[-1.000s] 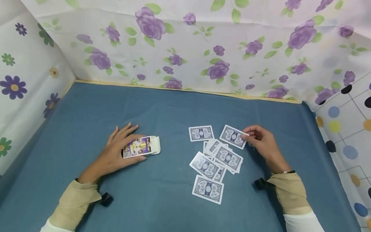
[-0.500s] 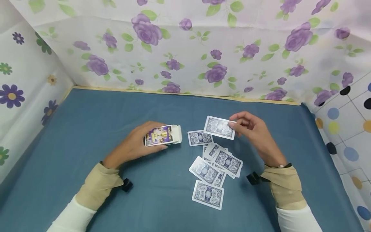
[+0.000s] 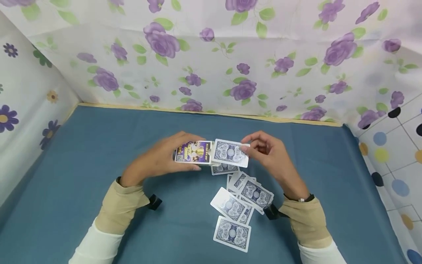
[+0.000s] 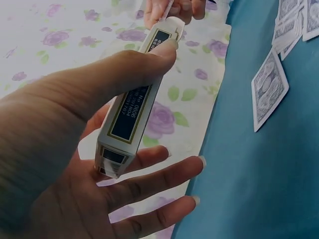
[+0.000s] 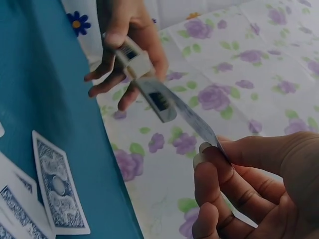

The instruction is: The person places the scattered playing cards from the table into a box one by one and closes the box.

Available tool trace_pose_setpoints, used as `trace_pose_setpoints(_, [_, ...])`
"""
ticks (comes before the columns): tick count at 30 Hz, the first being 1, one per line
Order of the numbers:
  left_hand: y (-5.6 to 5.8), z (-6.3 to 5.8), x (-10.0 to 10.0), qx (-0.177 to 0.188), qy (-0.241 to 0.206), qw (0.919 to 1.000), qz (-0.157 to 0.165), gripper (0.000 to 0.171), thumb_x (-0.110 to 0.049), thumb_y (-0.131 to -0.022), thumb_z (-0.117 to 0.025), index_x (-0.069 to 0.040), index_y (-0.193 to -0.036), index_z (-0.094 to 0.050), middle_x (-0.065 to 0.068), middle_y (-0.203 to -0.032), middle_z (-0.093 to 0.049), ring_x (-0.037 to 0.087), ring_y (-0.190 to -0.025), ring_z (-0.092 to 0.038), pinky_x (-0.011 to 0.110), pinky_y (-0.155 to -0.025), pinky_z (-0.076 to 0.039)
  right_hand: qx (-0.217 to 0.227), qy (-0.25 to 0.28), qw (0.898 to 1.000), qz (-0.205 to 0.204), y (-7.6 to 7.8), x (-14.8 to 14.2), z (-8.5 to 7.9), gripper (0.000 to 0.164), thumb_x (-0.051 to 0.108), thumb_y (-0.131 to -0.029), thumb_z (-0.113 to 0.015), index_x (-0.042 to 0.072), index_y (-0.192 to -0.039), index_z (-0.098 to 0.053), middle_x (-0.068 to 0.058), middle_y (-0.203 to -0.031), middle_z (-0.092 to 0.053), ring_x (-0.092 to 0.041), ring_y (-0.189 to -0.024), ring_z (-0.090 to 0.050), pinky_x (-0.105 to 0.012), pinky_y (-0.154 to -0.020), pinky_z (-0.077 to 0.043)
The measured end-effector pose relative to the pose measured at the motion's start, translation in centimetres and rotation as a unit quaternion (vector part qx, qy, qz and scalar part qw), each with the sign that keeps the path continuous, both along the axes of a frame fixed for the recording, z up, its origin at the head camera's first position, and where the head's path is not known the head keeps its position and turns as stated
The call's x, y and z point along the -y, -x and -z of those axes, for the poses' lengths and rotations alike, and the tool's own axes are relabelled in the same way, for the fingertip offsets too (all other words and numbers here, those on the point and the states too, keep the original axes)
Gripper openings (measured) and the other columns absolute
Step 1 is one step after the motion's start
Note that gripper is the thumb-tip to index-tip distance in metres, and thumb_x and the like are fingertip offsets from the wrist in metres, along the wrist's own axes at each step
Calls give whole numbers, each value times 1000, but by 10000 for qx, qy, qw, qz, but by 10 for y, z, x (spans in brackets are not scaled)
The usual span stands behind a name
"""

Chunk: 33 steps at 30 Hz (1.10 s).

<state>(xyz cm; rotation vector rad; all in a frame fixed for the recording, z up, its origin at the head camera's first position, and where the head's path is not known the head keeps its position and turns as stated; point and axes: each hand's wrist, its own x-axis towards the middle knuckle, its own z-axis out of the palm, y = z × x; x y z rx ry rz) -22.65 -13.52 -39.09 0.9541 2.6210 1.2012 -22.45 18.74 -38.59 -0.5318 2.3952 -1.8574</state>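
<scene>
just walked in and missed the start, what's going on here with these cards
A person grips a card box in the left hand and pinches one card in the right hand, held up to the box's open end. Whether its edge is inside is unclear. More cards lie face down, loosely spread on the blue surface.

Facing you: white sheet with purple roses (image 3: 197, 62). Thin yellow strip (image 3: 296, 121) along far edge of blue tabletop cloth (image 3: 178, 227). Your left, white daisy-print sheet (image 3: 26, 106); your right, white dotted grid-lined sheet (image 3: 392, 154).
</scene>
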Motion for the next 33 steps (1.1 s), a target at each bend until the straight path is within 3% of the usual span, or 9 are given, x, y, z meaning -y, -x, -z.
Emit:
trace_pose_setpoints(11, [-4, 8, 0, 83, -46, 9999, -42, 68, -49, -79, -77, -32, -140, -53, -8, -120, -56, 12, -95, -54, 35, -77, -49, -177, -409, 9990, -103, -5, -1, 6, 21, 16, -90, -72, 4, -106, -68, -10, -76, -64, -21, -62, -57, -34, -60, -49])
trace_pose_setpoints(15, [-5, 8, -3, 64, -100, 9999, -58, 68, -49, -79, -77, -33, -140, -53, -9, -119, -56, 11, -96, -54, 35, -78, -49, -225, -440, 9987, -103, -7, -3, 4, 20, 15, -89, -73, 4, -104, -68, -10, -76, -64, -28, -62, -57, -33, -60, -49])
trace_pose_setpoints(19, [-9, 8, -2, 68, -90, 9999, -97, 67, -50, -78, -78, -35, -139, -54, -12, -117, -55, 10, -94, -54, 34, -76, -48, -50, -567, 9980, -282, -8, -4, 2, 21, 18, -89, -73, 6, -105, -68, -10, -78, -64, -34, -66, -57, -35, -62, -50])
trace_pose_setpoints(28, [-9, 14, -8, 200, -163, 9997, -46, 66, -51, -78, -77, -36, -138, -54, -11, -117, -56, 10, -94, -54, 34, -76, -49, 171, -475, 9965, -673, -6, -16, -5, 21, 17, -90, -72, 7, -108, -69, -12, -80, -64, -24, -66, -59, -35, -59, -47])
trace_pose_setpoints(33, [-9, 13, -9, 248, -86, 9997, -17, 67, -50, -77, -78, -35, -138, -54, -12, -116, -56, 11, -89, -54, 33, -73, -49, 427, -562, 9947, -746, -3, -16, -5, 22, 22, -90, -72, 11, -109, -69, -13, -81, -63, -29, -68, -58, -34, -59, -45])
